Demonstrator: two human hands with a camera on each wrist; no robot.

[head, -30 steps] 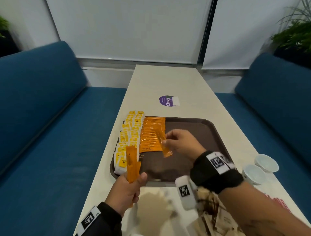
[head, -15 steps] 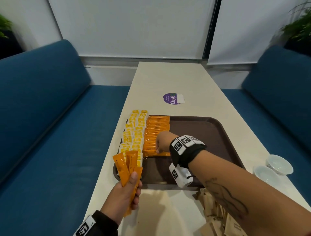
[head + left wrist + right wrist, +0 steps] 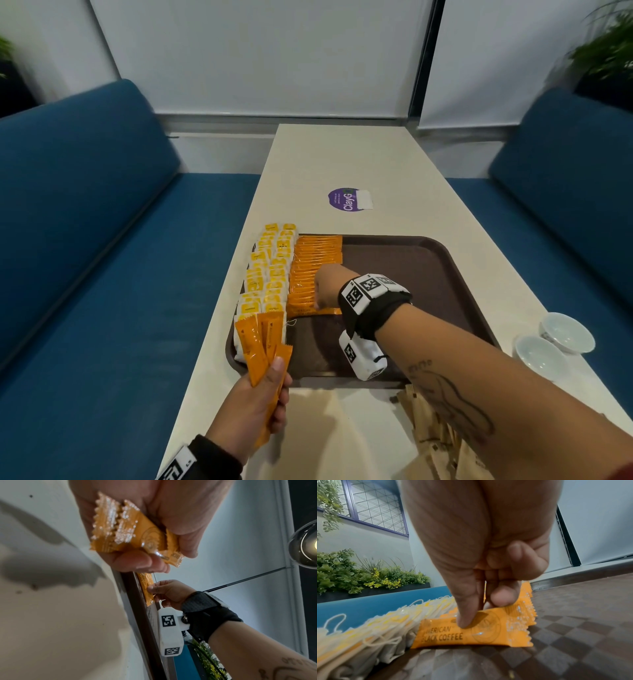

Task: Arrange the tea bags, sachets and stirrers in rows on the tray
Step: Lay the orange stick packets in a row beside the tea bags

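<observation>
A brown tray lies on the pale table. Two rows of yellow-tagged tea bags run along its left edge, with a row of overlapping orange coffee sachets beside them. My right hand is at the near end of that row. Its thumb and curled fingers pinch the front sachet, which lies flat on the tray next to the tea bags. My left hand hovers at the tray's near left corner and grips a fan of three orange sachets.
A heap of brown paper packets lies on the table near me, under my right forearm. Two white bowls stand at the right edge. A purple sticker is beyond the tray. Blue sofas flank the table.
A second ago my right hand held a sachet in the air above the tray; it has brought it down onto the near end of the orange row. My left hand keeps its fan of sachets.
</observation>
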